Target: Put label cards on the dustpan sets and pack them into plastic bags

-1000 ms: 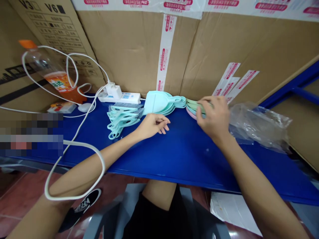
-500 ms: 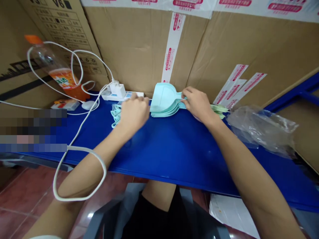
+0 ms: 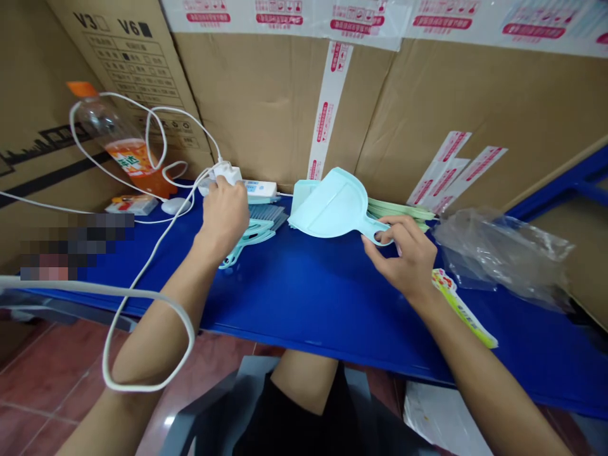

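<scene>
Swinging forward, one dustpan (image 3: 332, 206) is being pinched by its handle (image 3: 367, 223) in the right hand (image 3: 403, 256) — firmness should be limiting twist — while the left hand (image 3: 223, 215) is curling beside brushes (image 3: 259, 231), hold unclear

Taped cardboard (image 3: 266, 95) stands behind a blue table (image 3: 294, 297) above reddish floor tiles (image 3: 42, 367).

I watch through one head-worn camera, set above the near side of the table (image 3: 304, 304). It faces forward and down at the left hand (image 3: 222, 212) and right hand (image 3: 408, 256) over the table, near enough that both forearms (image 3: 161, 339) show large across its edge. My view runs from the lap (image 3: 294, 421) before the table to the cardboard (image 3: 266, 95) behind it.
</scene>
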Demonstrator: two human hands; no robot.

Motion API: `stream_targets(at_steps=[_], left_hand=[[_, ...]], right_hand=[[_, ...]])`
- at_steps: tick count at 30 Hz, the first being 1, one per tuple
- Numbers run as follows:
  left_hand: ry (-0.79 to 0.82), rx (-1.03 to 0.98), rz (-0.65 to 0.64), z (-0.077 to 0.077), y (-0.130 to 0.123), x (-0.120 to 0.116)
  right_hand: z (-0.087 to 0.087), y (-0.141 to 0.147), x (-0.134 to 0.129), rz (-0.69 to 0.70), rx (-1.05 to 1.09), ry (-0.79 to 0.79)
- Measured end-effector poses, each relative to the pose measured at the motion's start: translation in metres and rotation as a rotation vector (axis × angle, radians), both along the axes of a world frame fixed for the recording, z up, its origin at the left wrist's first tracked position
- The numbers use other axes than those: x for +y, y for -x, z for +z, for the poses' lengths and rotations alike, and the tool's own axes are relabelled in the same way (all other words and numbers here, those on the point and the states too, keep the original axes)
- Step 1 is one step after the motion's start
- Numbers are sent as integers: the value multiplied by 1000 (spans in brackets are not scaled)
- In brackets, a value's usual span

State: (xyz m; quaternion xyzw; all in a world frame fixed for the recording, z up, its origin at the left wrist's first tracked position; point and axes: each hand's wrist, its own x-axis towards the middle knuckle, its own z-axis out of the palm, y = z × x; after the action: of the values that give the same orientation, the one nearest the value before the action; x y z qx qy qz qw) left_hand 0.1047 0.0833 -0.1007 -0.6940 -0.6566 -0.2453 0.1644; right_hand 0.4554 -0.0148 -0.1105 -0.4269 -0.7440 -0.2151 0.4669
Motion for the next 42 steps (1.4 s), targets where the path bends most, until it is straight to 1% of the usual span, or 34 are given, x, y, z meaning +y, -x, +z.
stream_targets(at_steps=[5,8,10,12,15,17,20,23,25,27,29,31,33,36,38,40,42], left_hand=[[-106,-99,-81,14,1,-1],[-208,-112,-158,19,-11,-3],[-289,-122,-248,17,-26,-7],[-343,-125,-353,11,-43,-13],[-368,-112,-484,0,-65,-24],[-373,-113,-545,-6,-73,-30],[-350,-130,-616,-10,-79,-40],[-268,-132,-718,-15,-86,-51],[-204,-150,-824,-19,-92,-58],[-144,-189,-963,-24,-98,-63],[-87,-216,-1103,-29,-102,-64],[-45,-220,-1194,-30,-103,-61],[-33,-213,-1209,-28,-101,-57],[-73,-181,-1166,-22,-96,-51],[-87,-141,-1148,-19,-93,-48],[-63,-98,-1138,-17,-91,-47],[-23,-52,-1137,-18,-91,-46]], right_hand=[[0,4,-3,13,84,94],[-2,4,-3,37,110,113],[-4,6,-4,57,111,96],[-5,8,-5,69,108,74],[-5,11,-8,71,122,46],[-6,11,-8,73,152,26],[-8,10,-7,77,201,8],[-10,10,-8,55,233,28],[-11,11,-9,46,260,47],[-10,12,-10,62,293,68],[-11,11,-9,96,326,113],[-12,9,-7,137,370,173],[-14,7,-3,192,438,223],[-17,6,3,291,564,285],[-18,8,6,377,650,356],[-17,10,6,488,749,479],[-16,12,5,580,878,640]])
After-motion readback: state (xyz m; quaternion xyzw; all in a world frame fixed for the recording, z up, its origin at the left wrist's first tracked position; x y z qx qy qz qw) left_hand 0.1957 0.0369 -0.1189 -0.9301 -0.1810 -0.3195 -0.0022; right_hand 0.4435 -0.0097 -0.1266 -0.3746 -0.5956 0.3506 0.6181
